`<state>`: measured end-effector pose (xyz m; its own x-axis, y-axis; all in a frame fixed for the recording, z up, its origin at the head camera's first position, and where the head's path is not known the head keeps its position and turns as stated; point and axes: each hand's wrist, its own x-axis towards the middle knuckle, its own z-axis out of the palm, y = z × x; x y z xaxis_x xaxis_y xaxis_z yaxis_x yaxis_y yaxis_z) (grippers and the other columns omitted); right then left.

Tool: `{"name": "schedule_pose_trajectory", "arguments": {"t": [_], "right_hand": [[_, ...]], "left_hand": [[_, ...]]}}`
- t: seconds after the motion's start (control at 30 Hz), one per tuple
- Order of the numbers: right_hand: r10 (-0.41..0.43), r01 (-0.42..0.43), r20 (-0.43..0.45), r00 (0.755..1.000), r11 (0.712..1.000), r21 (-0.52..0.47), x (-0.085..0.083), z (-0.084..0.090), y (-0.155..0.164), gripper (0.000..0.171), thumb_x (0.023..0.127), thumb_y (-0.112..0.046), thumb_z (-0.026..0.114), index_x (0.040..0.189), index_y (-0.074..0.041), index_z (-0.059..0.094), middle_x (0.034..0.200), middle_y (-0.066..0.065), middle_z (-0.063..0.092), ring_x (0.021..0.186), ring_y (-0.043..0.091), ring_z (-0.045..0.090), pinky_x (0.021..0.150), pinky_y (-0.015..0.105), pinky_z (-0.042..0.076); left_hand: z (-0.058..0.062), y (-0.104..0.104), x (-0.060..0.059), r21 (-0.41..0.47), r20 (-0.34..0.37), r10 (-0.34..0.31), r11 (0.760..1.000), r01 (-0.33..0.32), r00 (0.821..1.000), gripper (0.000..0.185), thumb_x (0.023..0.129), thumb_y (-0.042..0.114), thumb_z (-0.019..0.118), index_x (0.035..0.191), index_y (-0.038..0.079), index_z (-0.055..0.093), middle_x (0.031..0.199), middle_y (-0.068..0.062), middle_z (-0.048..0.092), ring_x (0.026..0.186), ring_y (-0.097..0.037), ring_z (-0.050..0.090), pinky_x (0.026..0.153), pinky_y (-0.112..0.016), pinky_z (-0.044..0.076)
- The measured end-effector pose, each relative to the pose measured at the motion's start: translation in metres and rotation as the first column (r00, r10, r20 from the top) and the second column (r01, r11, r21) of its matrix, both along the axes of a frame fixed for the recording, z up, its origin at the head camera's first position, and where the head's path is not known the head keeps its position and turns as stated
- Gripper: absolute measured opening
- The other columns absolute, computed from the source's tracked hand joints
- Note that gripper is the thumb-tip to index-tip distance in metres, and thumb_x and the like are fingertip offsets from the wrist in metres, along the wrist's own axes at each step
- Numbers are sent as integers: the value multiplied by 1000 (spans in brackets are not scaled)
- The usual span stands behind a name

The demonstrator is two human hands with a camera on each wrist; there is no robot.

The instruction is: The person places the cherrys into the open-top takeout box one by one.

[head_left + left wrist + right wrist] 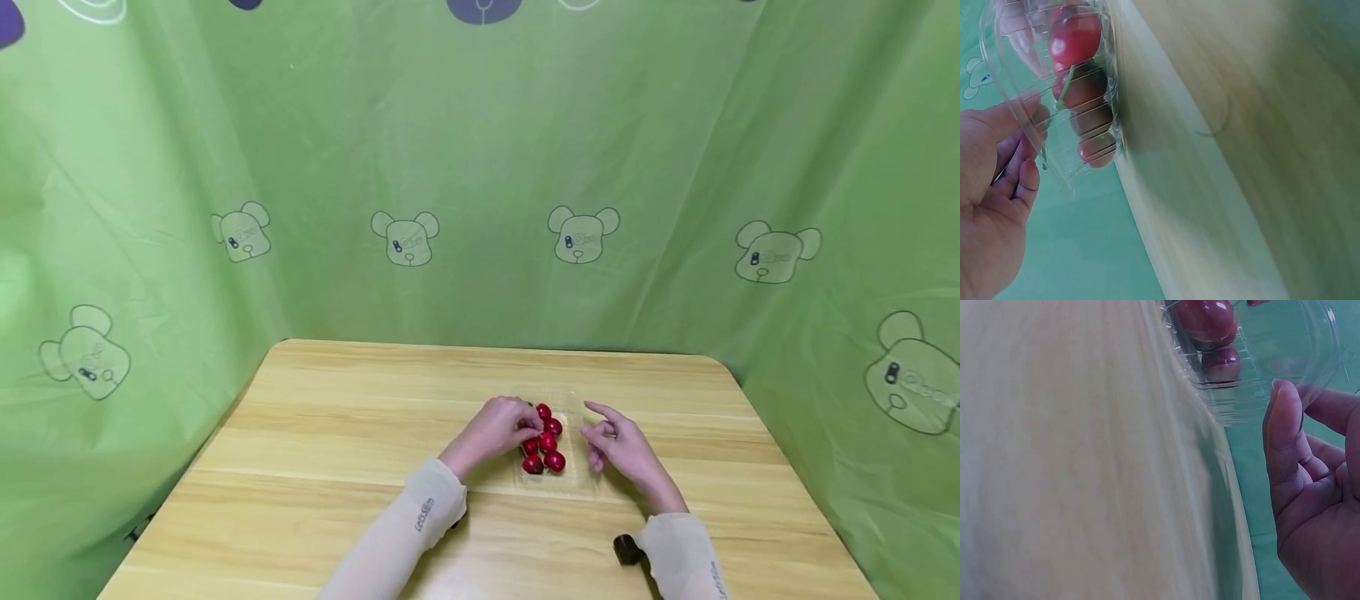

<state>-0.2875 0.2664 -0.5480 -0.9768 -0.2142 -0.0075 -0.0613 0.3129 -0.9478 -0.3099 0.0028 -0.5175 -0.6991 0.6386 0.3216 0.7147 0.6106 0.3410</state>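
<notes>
A clear plastic container holding several red cherries rests on the wooden table. My left hand reaches over its left side, thumb and fingers bent close to the cherries. In the left wrist view, a thin green cherry stem runs toward these fingertips, which seem to pinch it; the clear wall partly blurs the contact. My right hand is at the container's right edge, index finger extended and thumb apart from it. In the right wrist view its thumb is beside the clear rim, and no cherry is between the fingers.
The light wooden table extends around the container. Green curtains printed with bear heads hang behind and at both sides. A black object sits by the right sleeve.
</notes>
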Motion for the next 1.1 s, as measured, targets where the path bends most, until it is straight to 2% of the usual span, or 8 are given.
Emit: {"name": "schedule_pose_trajectory", "arguments": {"t": [0.33, 0.6, 1.1], "right_hand": [[4, -4, 2, 1000, 1000, 4, 1, 0, 1, 64, 103, -11, 63, 158, 0, 32, 91, 32, 64, 59, 20, 65, 58, 37, 61], [6, -6, 5, 1000, 1000, -11, 3, 2, 1, 65, 103, -12, 63, 158, 1, 32, 90, 32, 64, 58, 20, 64, 57, 36, 61], [1, -1, 4, 1000, 1000, -4, 3, 3, 0, 64, 103, -11, 63, 158, 1, 32, 87, 27, 65, 58, 19, 64, 57, 36, 61]], "left_hand": [[1, -3, 0, -17, 10, -7, 1000, 7, 1000, 10, 92, 18, 78, 102, 19, 80, 101, 7, 78, 92, -3, 70, 90, -15, 53], [-3, -5, -1, -27, -18, -19, 999, 18, 1000, 11, 93, 18, 78, 103, 19, 80, 101, 8, 78, 93, -3, 70, 93, -16, 53], [2, -10, 3, -31, 3, -29, 999, 29, 1000, 14, 94, 18, 77, 107, 19, 79, 105, 7, 78, 97, -4, 70, 96, -17, 52]]}}
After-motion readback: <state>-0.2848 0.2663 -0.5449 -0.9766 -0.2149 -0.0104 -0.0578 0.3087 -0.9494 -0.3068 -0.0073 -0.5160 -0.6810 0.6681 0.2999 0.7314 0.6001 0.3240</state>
